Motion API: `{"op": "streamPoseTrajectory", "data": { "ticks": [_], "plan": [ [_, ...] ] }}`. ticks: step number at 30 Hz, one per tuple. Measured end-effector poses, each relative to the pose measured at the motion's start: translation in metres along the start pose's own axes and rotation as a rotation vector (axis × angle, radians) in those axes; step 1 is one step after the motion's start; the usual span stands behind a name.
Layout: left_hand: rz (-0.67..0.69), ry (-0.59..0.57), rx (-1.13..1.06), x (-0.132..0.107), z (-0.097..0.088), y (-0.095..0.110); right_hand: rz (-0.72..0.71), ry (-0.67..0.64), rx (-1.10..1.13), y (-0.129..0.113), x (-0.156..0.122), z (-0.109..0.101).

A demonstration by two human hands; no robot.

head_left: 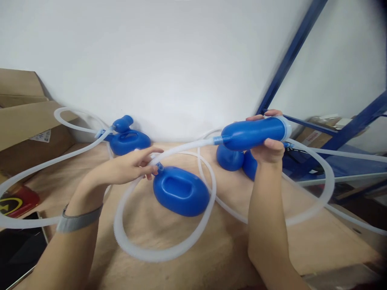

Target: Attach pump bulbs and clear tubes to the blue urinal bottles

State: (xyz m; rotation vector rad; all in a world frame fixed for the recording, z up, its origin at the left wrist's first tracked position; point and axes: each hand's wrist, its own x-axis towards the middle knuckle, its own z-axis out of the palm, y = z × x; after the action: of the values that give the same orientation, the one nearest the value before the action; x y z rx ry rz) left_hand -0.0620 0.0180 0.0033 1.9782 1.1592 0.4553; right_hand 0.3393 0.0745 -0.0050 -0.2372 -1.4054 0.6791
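My right hand (267,147) is wrapped around a blue plastic bottle-shaped vessel (252,133), held up on its side above the wooden table (181,237). A white corrugated hose (184,150) runs from the vessel's neck leftward to my left hand (134,165), whose fingers pinch it near a small blue clip (159,166). The hose then loops down over the table in a wide ring (157,253). Just below the hose a second blue vessel (180,190) lies flat on the table. My left wrist wears a grey band (78,220).
A third blue vessel (128,139) with its own hose lies at the back left by cardboard boxes (27,117). More blue vessels (231,158) sit behind my right hand. A blue metal rack (347,129) stands to the right. A phone (18,249) and a red-yellow item (15,201) lie at the left edge.
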Motion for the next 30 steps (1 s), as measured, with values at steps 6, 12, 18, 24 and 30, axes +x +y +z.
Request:
{"op": "streamPoseTrajectory", "data": {
  "ticks": [6, 12, 18, 24, 30],
  "plan": [
    [0.023, -0.21, -0.346, 0.019, 0.004, -0.019, 0.052, 0.085, 0.051, -0.001, -0.001, 0.001],
    [0.0, -0.119, -0.341, 0.02, 0.006, -0.012, 0.057, 0.126, -0.124, -0.005, 0.001, -0.014],
    [-0.096, 0.27, -0.356, 0.027, 0.015, -0.005, 0.056, 0.086, -0.201, 0.0, 0.003, -0.023],
    [-0.081, 0.289, -0.257, 0.029, 0.013, -0.009, 0.007, 0.088, -0.189, -0.001, 0.001, -0.019],
    [-0.008, 0.18, -0.25, 0.028, 0.012, -0.012, -0.04, 0.009, -0.221, -0.019, 0.001, -0.003]
  ]
}}
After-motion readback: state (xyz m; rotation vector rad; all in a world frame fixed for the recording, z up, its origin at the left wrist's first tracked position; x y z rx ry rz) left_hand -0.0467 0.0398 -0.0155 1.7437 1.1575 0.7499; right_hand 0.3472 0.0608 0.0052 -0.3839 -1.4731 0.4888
